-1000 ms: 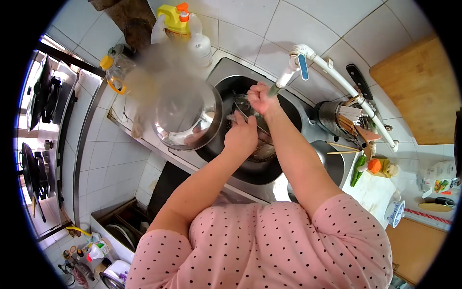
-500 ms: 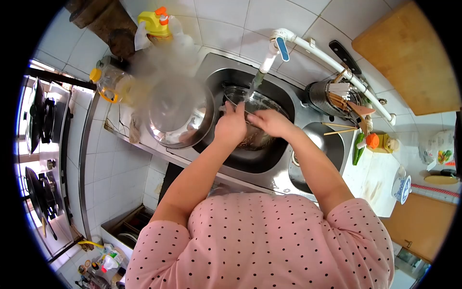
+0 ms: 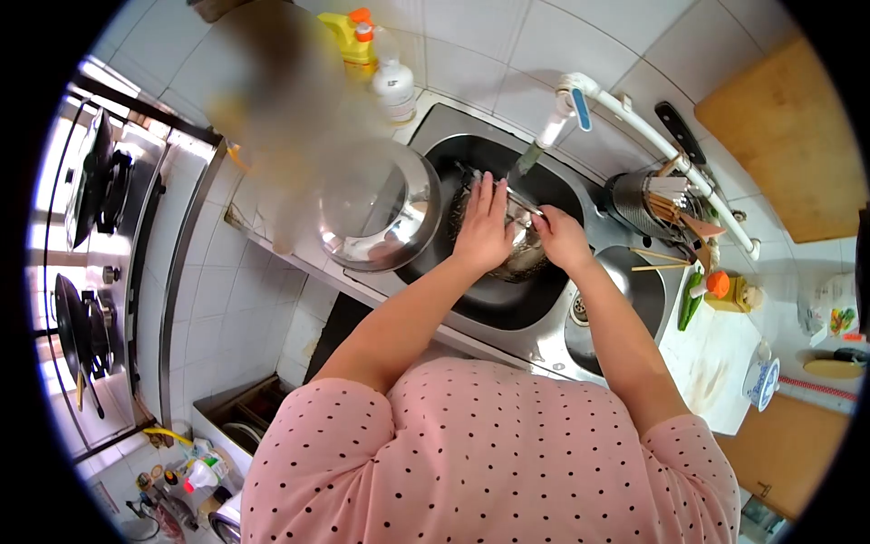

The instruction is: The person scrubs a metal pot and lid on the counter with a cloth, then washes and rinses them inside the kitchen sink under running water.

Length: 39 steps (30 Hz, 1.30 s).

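In the large sink basin (image 3: 494,313), a round see-through glass lid (image 3: 523,238) with a metal rim is held tilted below the faucet (image 3: 550,127). My left hand (image 3: 485,234) lies on the lid with its fingers stretched out flat. The right hand (image 3: 562,240) pinches the rim on the other side, fingers closed on it. Part of the lid is hidden behind both hands. Whether water is still running cannot be made out clearly.
A large shiny metal bowl (image 3: 412,227) sits at the basin's left edge, partly covered by a blur. A smaller basin (image 3: 625,295) lies right, with chopsticks (image 3: 660,263) across its edge. Beyond stand a utensil holder (image 3: 630,201), a green vegetable (image 3: 691,304) and a wall-mounted white pipe (image 3: 666,152).
The lid has been turned to a steeper tilt. My left hand has flattened against it, while the right has moved to its rim. The whole view has shifted somewhat.
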Motion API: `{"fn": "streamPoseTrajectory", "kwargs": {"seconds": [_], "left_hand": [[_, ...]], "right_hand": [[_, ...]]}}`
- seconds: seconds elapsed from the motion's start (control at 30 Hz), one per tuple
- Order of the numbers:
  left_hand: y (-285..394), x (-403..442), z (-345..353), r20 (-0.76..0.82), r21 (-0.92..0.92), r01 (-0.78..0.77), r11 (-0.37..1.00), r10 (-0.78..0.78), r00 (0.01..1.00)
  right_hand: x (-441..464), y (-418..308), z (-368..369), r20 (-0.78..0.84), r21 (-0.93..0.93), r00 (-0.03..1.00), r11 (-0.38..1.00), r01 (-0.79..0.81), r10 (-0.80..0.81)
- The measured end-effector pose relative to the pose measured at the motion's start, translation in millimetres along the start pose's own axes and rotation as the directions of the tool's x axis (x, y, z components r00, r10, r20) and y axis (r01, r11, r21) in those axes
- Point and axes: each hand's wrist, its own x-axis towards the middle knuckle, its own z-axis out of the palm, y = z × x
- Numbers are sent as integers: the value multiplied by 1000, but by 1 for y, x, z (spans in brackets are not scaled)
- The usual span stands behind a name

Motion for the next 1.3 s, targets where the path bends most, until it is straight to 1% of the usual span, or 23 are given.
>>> {"fn": "streamPoseTrajectory", "kwargs": {"seconds": [0.03, 0.13, 0.17, 0.2, 0.23, 0.27, 0.33, 0.37, 0.47, 0.5, 0.6, 0.63, 0.67, 0.7, 0.77, 0.8, 0.83, 0.93, 0.97, 1.03, 1.13, 1.2, 1.3], "left_hand": [[-2, 1, 4, -20, 14, -7, 1000, 7, 1000], [-4, 0, 5, 0, 31, 17, 999, -17, 1000], [-9, -2, 12, -20, 45, 20, 999, -19, 1000], [-15, -7, 18, -126, 26, -77, 997, 80, 989], [-15, -8, 17, -155, 130, -164, 978, 183, 971], [-14, -8, 18, -170, 237, -242, 941, 286, 943], [-13, -9, 18, -263, 261, -167, 951, 236, 935], [-13, -10, 19, -309, 272, -128, 954, 212, 927], [-17, -11, 27, -344, 357, -106, 928, 236, 909], [-16, -13, 27, -241, 428, -100, 898, 219, 945], [-10, -22, 25, -249, 353, -60, 934, 156, 956], [-5, -26, 14, -268, 306, -103, 946, 190, 944], [-7, -29, 18, -218, 159, -58, 986, 93, 972], [-10, -30, 22, -154, 12, -5, 1000, 7, 988], [-11, -30, 22, -97, -153, 62, 986, -77, 992], [-10, -30, 22, -115, -177, 66, 982, -87, 989], [-8, -31, 20, -132, -202, 68, 977, -96, 987], [0, -37, 12, -61, -300, 171, 939, -197, 978], [3, -40, 10, -34, -311, 194, 931, -214, 976], [5, -48, 2, 22, -270, 202, 942, -204, 979], [8, -52, -10, 43, -68, 44, 997, -41, 998], [-19, -51, 23, -12, 44, -41, 998, 42, 999], [-31, -56, 9, -26, 100, -30, 995, 33, 999]], "right_hand": [[0, -7, -2, -17, 11, 1000, 1000, -10, 10], [2, -43, -10, -213, -60, 935, 959, 276, -283], [6, -62, -9, -219, -69, 905, 931, 358, -364], [13, -83, -10, -159, -18, 895, 908, 418, -416], [21, -106, -9, -97, 11, 851, 854, 520, -516], [29, -130, -1, -50, -13, 823, 824, 566, -566], [49, -174, 17, -4, -104, 730, 727, 679, -683], [62, -191, 24, 134, -125, 725, 714, 689, -676], [89, -230, 51, 213, -288, 752, 695, 659, -624], [95, -235, 60, 225, -293, 754, 695, 657, -617], [109, -241, 84, 276, -289, 771, 715, 637, -575], [114, -242, 88, 306, -276, 775, 728, 628, -553], [117, -241, 90, 336, -264, 779, 741, 618, -530], [121, -237, 93, 336, -219, 758, 737, 640, -559], [115, -245, 80, 367, -191, 758, 753, 629, -540], [110, -249, 73, 380, -179, 757, 761, 624, -532], [103, -252, 64, 317, -140, 780, 787, 601, -539], [88, -262, 40, 273, -58, 797, 817, 573, -539], [81, -269, 28, 292, -92, 821, 840, 535, -490], [67, -284, 2, 240, -83, 851, 864, 497, -467], [51, -292, -32, 111, -57, 869, 870, 489, -482], [40, -289, -53, 4, -54, 867, 865, 499, -499], [17, -286, -96, -23, -80, 913, 911, 404, -407]]}}
